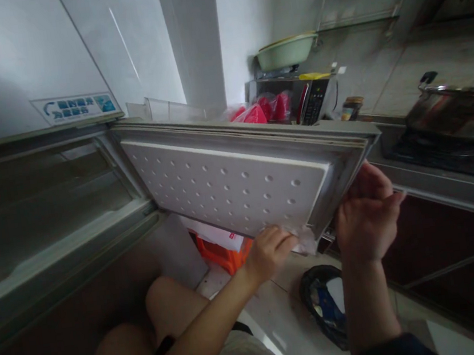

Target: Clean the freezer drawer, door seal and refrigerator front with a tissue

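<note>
A fridge compartment door (220,185) with a dimpled white inner panel stands swung out from the fridge body on the left. At the lower outer corner of that panel, my left hand (271,248) is closed on a crumpled whitish tissue or cloth (305,239) and presses it to the door. My right hand (366,208) is at the door's outer end, with fingers curled around the edge and partly hidden by it. The compartment opening (50,200) lies to the left, its inside dim, with shelf edges showing.
Below the door are an orange stool (224,254) and a black-lined bin (309,289) holding rubbish. Behind it stands a microwave (316,98) with a green basin (288,51) on top and red bagged items beside it. A steel pot (458,113) sits on the stove at right.
</note>
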A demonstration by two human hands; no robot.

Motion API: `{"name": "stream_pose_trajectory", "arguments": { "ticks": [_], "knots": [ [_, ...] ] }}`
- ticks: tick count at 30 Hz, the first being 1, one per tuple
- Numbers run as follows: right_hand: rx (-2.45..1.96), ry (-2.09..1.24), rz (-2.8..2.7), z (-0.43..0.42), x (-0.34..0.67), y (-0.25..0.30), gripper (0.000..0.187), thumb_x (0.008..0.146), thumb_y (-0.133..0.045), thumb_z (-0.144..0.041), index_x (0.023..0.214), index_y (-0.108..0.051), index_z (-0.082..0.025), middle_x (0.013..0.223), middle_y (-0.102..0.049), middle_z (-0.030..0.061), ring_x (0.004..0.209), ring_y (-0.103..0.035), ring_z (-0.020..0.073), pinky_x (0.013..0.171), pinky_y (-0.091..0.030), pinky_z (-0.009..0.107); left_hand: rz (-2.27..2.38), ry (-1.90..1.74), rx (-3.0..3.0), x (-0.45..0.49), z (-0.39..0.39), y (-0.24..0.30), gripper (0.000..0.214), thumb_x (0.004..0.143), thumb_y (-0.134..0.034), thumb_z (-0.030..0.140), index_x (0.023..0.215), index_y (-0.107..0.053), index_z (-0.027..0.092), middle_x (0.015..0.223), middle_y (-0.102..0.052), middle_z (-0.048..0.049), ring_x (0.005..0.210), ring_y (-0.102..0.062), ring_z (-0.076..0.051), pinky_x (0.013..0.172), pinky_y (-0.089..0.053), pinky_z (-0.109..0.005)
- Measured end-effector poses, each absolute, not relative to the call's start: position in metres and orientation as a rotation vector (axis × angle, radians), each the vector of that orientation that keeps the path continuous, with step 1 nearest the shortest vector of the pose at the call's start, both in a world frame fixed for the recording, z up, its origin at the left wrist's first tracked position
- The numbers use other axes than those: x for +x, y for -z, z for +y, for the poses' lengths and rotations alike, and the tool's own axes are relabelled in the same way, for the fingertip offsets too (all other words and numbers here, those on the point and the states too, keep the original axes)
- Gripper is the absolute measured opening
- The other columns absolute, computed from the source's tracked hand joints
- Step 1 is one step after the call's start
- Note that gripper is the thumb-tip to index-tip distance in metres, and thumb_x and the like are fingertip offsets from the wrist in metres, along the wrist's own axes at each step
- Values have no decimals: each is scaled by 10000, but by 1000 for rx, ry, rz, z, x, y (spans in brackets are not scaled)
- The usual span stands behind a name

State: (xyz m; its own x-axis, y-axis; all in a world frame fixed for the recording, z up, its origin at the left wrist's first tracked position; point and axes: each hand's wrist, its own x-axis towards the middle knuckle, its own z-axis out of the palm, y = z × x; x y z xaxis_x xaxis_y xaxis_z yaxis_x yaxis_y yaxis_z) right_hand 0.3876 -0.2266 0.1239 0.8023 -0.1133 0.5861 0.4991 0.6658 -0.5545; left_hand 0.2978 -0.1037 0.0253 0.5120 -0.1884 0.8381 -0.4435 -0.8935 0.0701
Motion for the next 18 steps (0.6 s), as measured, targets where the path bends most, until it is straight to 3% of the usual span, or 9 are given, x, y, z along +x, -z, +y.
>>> {"name": "stream_pose_trajectory", "arguments": {
  "ticks": [10, 18],
  "knots": [
    [-794, 350, -571, -227, 396, -123, 407, 891, -398, -532, 991, -681, -257, 1235, -641, 39, 1208, -552, 201, 1116, -315, 478, -663, -1148, 2790, 306, -103, 7, 218, 957, -416, 183, 911, -628, 162, 825, -633, -36, 785, -558, -162, 700, -423, -297],
    [-754, 341, -550, -227, 394, -123, 382, 876, -450, -498, 979, -685, -215, 1203, -643, 76, 1179, -572, 201, 1096, -353, 427, -732, -1104, 2839, 309, -111, 13, 165, 931, -496, 217, 826, -618, 181, 800, -625, -21, 783, -556, -158, 689, -413, -299]
  ]
}}
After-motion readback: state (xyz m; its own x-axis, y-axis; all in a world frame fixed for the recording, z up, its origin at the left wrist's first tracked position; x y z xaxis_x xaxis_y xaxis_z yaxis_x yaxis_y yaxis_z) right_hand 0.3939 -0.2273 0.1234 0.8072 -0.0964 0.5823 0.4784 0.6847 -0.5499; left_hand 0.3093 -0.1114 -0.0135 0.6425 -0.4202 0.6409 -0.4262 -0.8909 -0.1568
